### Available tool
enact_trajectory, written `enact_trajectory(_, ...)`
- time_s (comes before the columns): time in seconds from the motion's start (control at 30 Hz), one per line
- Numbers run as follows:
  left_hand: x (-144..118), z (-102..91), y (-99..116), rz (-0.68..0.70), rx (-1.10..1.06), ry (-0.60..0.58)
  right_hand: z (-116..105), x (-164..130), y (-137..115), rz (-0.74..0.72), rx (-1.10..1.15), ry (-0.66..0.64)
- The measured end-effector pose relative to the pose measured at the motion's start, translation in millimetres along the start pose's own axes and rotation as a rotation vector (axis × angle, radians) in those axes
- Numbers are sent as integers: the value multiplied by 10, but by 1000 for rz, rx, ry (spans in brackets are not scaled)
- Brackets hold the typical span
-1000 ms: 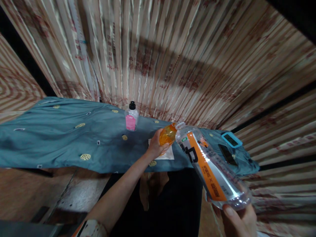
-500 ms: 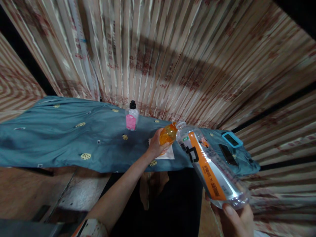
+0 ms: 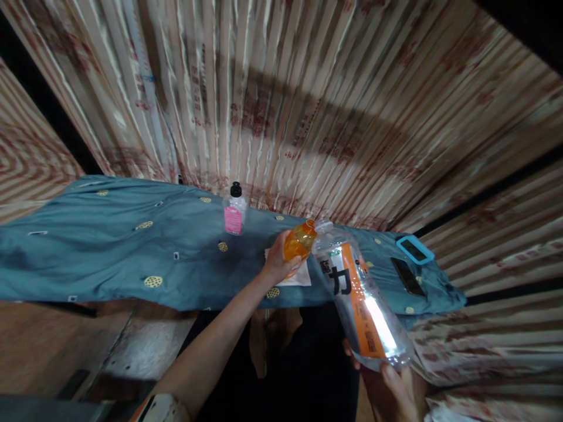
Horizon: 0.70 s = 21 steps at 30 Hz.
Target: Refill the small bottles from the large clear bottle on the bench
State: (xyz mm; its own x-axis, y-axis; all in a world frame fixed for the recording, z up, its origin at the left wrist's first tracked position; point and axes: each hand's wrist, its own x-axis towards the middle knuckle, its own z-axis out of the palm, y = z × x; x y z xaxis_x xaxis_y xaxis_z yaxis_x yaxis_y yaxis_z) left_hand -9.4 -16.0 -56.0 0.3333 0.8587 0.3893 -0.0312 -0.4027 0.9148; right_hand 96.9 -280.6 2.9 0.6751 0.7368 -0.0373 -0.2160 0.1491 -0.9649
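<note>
My left hand (image 3: 278, 261) is wrapped round a small orange bottle (image 3: 299, 243), tilted with its mouth up and to the right. In my right hand (image 3: 389, 387) is a large clear plastic bottle (image 3: 363, 299) with an orange and silver label, gripped near its base. That bottle leans to the upper left, its uncapped neck close beside the orange bottle's mouth; whether the two touch I cannot tell. Under my left hand lies a white paper (image 3: 301, 276) on the cloth. A clear bottle with a pink label and black cap (image 3: 234, 215) stands upright further left.
A blue-green cloth (image 3: 109, 246) with yellow patterns covers the narrow table. At its right end lie a dark phone (image 3: 408, 276) and a light-blue framed device (image 3: 414, 250). A pleated, printed curtain (image 3: 264, 117) hangs behind the table.
The large bottle's base has swung left and slightly down with my right hand, turning the bottle steeper. My left hand and the orange bottle stay almost where they were.
</note>
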Motion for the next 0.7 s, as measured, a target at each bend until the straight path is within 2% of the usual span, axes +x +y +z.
enact_trajectory(0.2, -6, -4, 21, -4, -22, 2, 53, 46, 160, 97, 139, 20)
enact_trajectory(0.5, -5, -27, 77, -8, -28, -17, -130, 288, 545, 206, 287, 71)
enact_trajectory(0.7, -11, -35, 73, 10, -10, -39, -18, 265, 539, 248, 410, 111)
